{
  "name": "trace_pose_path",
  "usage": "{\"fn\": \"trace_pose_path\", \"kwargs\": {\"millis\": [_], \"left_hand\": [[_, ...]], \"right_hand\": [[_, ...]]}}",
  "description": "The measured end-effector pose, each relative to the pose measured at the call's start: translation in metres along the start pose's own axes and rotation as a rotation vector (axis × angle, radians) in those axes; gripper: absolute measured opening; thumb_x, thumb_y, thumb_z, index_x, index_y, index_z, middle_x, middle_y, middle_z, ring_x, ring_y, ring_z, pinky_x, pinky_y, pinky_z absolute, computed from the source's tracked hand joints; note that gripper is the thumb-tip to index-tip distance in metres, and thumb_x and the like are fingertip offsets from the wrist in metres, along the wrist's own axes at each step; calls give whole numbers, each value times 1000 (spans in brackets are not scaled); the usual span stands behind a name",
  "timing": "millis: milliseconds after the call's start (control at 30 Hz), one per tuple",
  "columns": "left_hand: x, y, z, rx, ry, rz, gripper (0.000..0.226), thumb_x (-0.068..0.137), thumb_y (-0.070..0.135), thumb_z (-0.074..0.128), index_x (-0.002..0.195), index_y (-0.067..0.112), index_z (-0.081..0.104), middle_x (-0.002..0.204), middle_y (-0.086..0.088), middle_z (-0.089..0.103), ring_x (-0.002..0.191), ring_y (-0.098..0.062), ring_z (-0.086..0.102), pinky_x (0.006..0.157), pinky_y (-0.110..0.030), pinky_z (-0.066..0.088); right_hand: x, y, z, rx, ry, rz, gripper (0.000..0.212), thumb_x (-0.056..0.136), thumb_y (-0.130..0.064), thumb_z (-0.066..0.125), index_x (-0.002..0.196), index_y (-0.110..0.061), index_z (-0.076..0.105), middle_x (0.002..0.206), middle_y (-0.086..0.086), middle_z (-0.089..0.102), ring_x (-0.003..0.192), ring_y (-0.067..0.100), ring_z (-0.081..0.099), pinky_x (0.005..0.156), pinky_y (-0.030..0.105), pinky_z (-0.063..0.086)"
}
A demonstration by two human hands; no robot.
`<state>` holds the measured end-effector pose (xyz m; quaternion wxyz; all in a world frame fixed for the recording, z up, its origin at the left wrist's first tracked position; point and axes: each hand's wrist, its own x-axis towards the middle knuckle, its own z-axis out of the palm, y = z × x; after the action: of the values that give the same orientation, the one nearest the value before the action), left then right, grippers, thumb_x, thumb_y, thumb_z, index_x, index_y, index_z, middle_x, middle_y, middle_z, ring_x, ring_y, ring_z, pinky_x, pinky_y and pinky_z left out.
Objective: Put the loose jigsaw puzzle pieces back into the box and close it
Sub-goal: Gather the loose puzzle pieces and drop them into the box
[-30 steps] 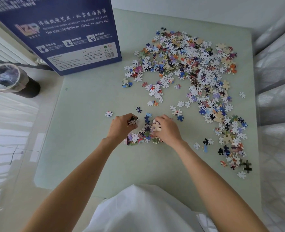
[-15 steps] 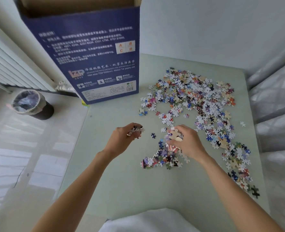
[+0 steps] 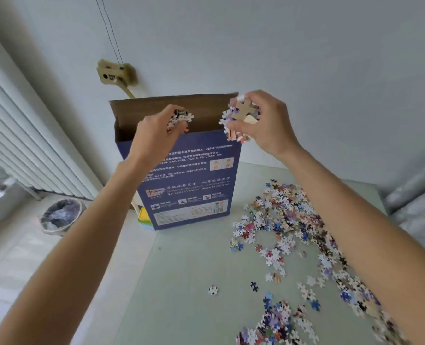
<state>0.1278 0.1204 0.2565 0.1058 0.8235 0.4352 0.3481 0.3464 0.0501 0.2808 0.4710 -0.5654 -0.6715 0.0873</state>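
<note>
above the open box mouth, left hand and right hand each grip puzzle pieces.

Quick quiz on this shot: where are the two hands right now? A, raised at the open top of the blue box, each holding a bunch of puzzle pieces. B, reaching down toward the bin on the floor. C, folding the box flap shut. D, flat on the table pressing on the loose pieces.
A: the left hand and right hand each grip a clump of pieces at the open top of the upright blue box.
</note>
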Motion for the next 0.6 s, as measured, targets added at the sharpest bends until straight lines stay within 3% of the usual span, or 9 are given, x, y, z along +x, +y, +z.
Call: {"fn": "trace_pose_path", "kwargs": {"millis": [100,200,300,400,500,600], "left_hand": [[13,-12,2,27,12,-21,27,94,25,53,118,14,56,101,-9,69,87,-29,63,71,-33,44],[18,-21,1,-14,21,-38,27,94,22,52,120,14,55,100,-7,68,78,-24,60,68,-30,42],[22,-40,7,40,-102,-123,26,96,21,49,121,14,51,100,-11,66,79,-30,60,66,-34,44],[21,-58,14,62,-130,-149,25,97,20,46,120,12,51,101,-9,66,86,-29,61,67,-32,39],[34,-69,19,79,-10,4,23,95,15,50,117,9,55,110,-7,66,97,-27,60,85,-36,41],[66,-72,23,59,19,1,23,95,14,51,116,9,56,110,-10,66,97,-30,60,74,-29,39]], "right_hand": [[35,2,22,-89,-14,-149,34,70,-18,79,99,-4,65,102,4,64,87,12,59,72,16,46],[55,6,42,-191,-117,-282,29,74,-16,74,100,-9,63,105,0,61,89,13,59,77,27,46],[61,18,54,-262,-218,-332,27,76,-12,73,101,-8,63,106,1,60,88,10,57,77,25,43],[61,36,57,-248,-217,-273,28,75,-10,73,101,-6,63,105,1,61,85,10,55,76,25,44],[60,54,59,-218,-138,-167,31,74,-8,74,104,-4,63,105,3,61,84,7,51,76,18,37],[65,71,61,-227,-101,-93,34,74,-9,75,106,-3,64,107,5,62,85,6,51,77,15,35]]}}
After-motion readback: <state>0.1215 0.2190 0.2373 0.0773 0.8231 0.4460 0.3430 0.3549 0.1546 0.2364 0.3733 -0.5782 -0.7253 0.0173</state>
